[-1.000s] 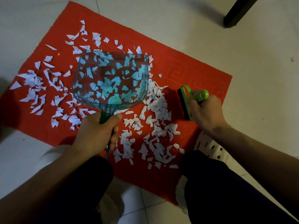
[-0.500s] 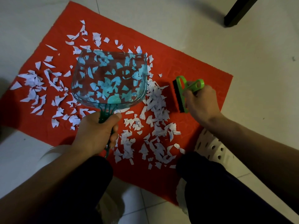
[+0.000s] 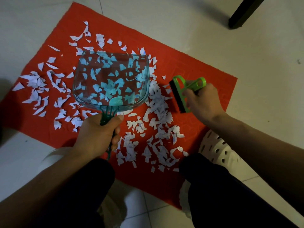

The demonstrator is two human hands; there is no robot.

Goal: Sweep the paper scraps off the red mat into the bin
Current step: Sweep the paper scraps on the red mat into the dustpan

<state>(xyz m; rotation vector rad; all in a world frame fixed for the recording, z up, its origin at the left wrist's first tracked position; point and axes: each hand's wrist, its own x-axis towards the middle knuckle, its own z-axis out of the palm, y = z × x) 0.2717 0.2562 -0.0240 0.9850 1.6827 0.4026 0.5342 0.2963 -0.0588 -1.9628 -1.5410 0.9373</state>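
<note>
Mat: red, faint embossed key-pattern border visible at its right end. Paper scraps: white to pale lilac, some with tiny dark printed marks; scraps seen through the dustpan read teal. Dustpan, over the mat's middle: transparent blue-green pan, darker green ribbed handle. Brush, toward the mat's right end: bright lime-green frame and looped handle, black bristle strip. Floor around the mat: off-white tiles, thin grey grout lines. Perforated object at the mat's near right corner: cream with dark holes. Trouser legs at the mat's near edge: black. Furniture leg beyond the mat's far right: black.
</note>
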